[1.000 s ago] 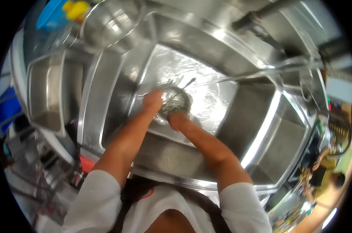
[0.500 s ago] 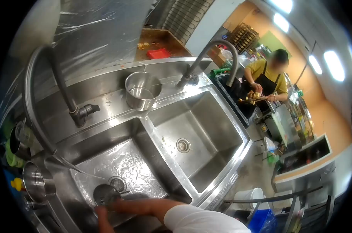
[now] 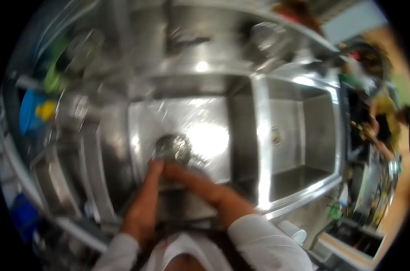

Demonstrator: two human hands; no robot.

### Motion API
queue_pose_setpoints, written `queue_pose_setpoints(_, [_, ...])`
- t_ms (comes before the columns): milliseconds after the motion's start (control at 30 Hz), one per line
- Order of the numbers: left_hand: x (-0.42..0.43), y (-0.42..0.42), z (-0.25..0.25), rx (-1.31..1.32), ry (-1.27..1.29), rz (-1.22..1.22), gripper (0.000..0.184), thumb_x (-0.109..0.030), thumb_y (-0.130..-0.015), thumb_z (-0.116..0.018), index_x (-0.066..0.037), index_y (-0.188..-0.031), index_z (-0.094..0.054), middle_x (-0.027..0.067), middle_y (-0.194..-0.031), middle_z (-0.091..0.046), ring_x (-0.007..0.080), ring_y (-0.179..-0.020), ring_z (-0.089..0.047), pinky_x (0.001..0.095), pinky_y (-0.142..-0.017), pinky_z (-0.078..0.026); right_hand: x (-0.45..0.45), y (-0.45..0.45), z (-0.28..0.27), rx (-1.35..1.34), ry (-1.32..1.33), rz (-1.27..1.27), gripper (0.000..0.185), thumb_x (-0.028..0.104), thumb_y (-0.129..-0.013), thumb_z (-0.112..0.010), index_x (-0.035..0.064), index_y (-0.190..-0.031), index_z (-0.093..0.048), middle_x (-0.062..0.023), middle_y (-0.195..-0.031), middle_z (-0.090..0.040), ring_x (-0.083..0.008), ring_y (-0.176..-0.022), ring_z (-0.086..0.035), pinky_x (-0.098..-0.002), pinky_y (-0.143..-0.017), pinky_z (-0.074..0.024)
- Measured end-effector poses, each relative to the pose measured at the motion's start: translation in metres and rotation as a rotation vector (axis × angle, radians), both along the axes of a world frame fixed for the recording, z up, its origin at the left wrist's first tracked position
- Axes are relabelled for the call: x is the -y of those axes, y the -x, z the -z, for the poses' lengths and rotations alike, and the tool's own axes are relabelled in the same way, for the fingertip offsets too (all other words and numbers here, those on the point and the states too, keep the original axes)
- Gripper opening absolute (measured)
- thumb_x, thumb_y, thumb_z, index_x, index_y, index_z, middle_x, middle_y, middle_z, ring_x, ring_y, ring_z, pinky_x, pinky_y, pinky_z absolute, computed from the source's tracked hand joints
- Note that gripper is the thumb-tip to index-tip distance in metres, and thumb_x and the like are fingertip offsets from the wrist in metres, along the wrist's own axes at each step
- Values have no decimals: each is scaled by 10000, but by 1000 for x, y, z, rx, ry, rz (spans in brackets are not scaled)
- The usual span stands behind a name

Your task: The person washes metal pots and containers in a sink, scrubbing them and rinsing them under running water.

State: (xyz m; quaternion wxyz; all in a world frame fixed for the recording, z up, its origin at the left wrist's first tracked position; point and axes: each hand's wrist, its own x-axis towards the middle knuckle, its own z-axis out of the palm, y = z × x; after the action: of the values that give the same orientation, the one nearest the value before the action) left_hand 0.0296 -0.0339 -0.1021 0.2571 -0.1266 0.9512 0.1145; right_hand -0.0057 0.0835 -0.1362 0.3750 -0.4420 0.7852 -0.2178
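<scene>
Can't tell grip of left hand (image 3: 155, 167) or right hand (image 3: 170, 170), both blurred at near rim of bowl (image 3: 174, 148) in glare-washed basin (image 3: 153, 116), can't make out contents, then see second basin (image 3: 287, 122) alongside, smeared tap (image 3: 189, 39) and pot (image 3: 269, 38) behind, and blurry co-worker (image 3: 385, 124) far right.

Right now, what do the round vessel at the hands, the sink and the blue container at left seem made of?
Round vessel: probably metal, shiny, from its bright glints; blur leaves this open.
Sink: looks like stainless steel, fairly glossy, from its grey sheen and bright highlights.
Blue container: perhaps plastic, from its solid colour; finish too blurred.
</scene>
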Motion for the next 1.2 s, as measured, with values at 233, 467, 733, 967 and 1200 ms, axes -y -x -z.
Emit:
queue_pose_setpoints(233, [17,37,-73,23,-261,-751,327,-258,-742,-505,14,-895,-601,219,-924,-588,363,-897,-555,413,-776,-437,-14,86,-81,-746,-636,-867,377,252,-838,-417,64,-1162,-465,-163,-1123,-522,-301,-947,-553,-444,-758,-447])
queue_pose_setpoints(467, [-22,5,-41,-65,-330,-1148,319,-163,-652,-561,95,-838,-588,304,-864,-563,402,-864,-559,402,-766,-452,14,25,-107,137,-498,-180,302,247,-803,-463,124,-1042,-599,-86,-1061,-586,-265,-1029,-523,-440,-864,-370])
queue_pose_setpoints(733, [-3,25,-79,30,-258,-855,337,-217,-650,-588,64,-834,-602,273,-887,-577,375,-900,-554,400,-785,-443,-33,73,-22,-1265,-477,-1193,477,378,-873,-332,91,-1241,-429,-82,-1252,-446,-244,-1239,-291,-394,-1023,-150])
queue_pose_setpoints(967, [-14,4,-30,167,-550,-1088,344,-230,-690,-554,78,-836,-602,280,-899,-568,392,-894,-544,401,-769,-439,-1,68,-131,-240,-664,-808,409,275,-801,-500,70,-1155,-499,-116,-1141,-523,-259,-1094,-460,-338,-897,-374])
queue_pose_setpoints(1200, [-6,6,-46,40,-341,-926,386,-265,-678,-571,84,-841,-597,287,-851,-570,404,-860,-550,406,-752,-441,-9,55,-30,192,-159,-139,304,233,-782,-502,55,-1013,-590,-139,-970,-604,-264,-938,-567,-313,-773,-452])
